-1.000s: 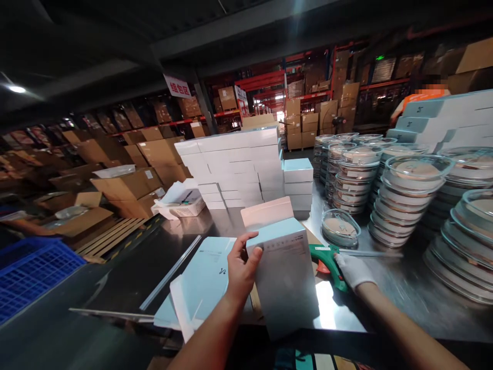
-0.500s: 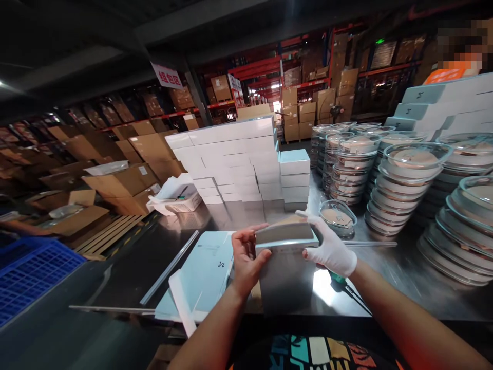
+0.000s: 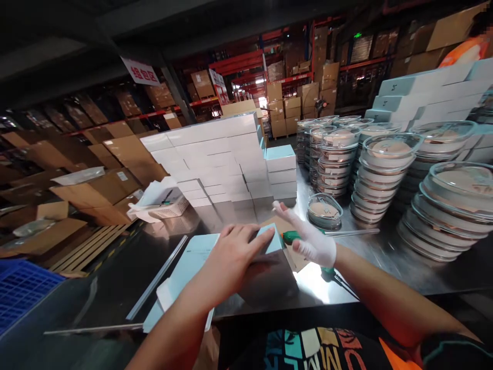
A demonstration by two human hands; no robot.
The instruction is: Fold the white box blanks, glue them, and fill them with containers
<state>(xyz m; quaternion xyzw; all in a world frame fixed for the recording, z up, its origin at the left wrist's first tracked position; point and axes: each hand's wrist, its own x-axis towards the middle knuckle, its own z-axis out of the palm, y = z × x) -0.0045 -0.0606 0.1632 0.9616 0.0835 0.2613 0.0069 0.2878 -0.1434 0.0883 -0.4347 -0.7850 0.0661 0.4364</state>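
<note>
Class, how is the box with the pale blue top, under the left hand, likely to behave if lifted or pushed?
The box is probably fairly stiff, as its faces look flat beneath the left hand. Its smooth front and the shiny metal table suggest it might slide easily. Its contents are hidden, so weight is uncertain.

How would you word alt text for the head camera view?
A bare left hand lies on a pale blue-topped cardboard box, with an open right hand in a white glove beside it, partly hiding a green plastic tool. On the shiny metal table stand stacked white cardboard boxes and towers of clear-lidded oval containers.
</note>
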